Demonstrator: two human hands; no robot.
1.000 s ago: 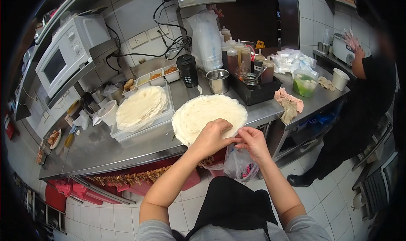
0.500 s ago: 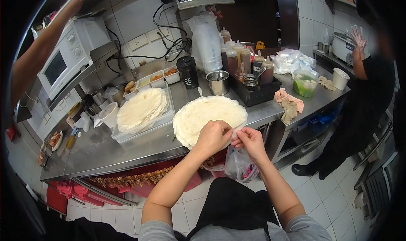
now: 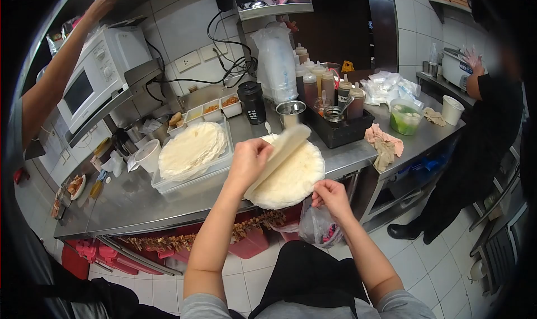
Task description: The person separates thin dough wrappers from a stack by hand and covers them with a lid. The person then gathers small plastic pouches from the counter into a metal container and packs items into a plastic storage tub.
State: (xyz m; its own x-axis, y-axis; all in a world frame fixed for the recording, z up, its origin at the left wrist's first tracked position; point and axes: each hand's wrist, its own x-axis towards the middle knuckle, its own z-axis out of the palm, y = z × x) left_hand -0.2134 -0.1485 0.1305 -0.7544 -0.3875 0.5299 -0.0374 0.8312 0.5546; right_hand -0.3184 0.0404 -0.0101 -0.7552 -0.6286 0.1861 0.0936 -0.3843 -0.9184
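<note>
My left hand [image 3: 248, 162] pinches the edge of a thin round flatbread [image 3: 286, 144], which is lifted and curls up off the stack. Beneath it lies the stack of pale flatbreads [image 3: 293, 179], at the counter's front edge. My right hand [image 3: 331, 199] is closed at the near right rim of that stack, its fingertips pinching the edge. A second flatbread stack [image 3: 193, 150] sits to the left in a clear plastic tray [image 3: 168, 183].
Behind stand a metal pot [image 3: 291, 115], a black tumbler [image 3: 253, 104] and a black caddy [image 3: 342, 130] of sauce bottles. Cloths [image 3: 385, 145] hang at the counter's right corner. One co-worker's arm [image 3: 61, 62] reaches up at left; another person [image 3: 470, 145] stands at right.
My left hand has moved left, peeling a flatbread up from the stack. My right hand has dropped slightly at the near right rim. At right, the co-worker's gloved hand is a little lower.
</note>
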